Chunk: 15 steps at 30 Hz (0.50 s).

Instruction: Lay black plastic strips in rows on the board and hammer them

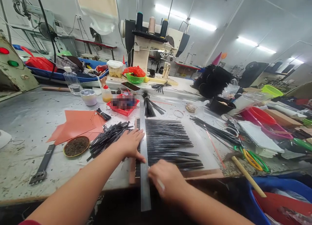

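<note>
A steel ruler [144, 147] lies front to back across the left part of a row of thin black strips [168, 134], its near end jutting past the table edge. My left hand [130, 143] presses on the ruler with thumb and fingers spread. Beside the ruler's right edge, near the front of the strips, my right hand [167, 179] is closed round a small whitish thing, blurred and mostly hidden. The strips rest on a pale board [207, 160]. Left of the ruler is a pile of short black pieces [104, 139].
Orange sheets [78, 122], a round dish [76, 146] and a black-handled tool [45, 163] lie left. Behind are a red basket [124, 105] and a sewing machine [146, 53]. To the right are scissors [253, 158], a hammer [248, 176] and a blue bin [285, 189].
</note>
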### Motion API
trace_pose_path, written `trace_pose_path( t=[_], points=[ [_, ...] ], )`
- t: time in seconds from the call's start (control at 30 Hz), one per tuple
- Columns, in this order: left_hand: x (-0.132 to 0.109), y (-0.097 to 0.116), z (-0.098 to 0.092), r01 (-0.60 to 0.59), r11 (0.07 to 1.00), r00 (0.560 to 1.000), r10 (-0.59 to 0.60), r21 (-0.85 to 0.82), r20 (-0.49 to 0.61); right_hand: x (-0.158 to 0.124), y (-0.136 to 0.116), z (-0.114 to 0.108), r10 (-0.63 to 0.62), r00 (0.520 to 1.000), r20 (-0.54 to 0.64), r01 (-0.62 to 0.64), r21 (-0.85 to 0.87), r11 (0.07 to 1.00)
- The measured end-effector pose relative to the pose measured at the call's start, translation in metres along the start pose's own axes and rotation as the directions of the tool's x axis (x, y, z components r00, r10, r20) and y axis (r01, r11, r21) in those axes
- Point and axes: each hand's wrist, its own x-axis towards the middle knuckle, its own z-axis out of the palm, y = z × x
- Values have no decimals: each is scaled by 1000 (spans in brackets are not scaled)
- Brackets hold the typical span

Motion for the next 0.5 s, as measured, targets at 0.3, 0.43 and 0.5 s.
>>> trace_pose_path(
  t=[0.3, 0.43, 0.5],
  points=[
    [3, -1, 2, 0, 1000, 1000, 0, -22, -1, -48, -21, -9, 325, 937, 124, -347, 404, 846],
    [2, -1, 1, 6, 1000, 1000, -6, -16, -15, -33, -17, 11, 427, 753, 501, -657, 600, 456],
    [-1, 0, -2, 10, 1000, 999, -10, -1, -48, -27, -19, 26, 368, 705, 606, -702, 668, 247]
  ],
)
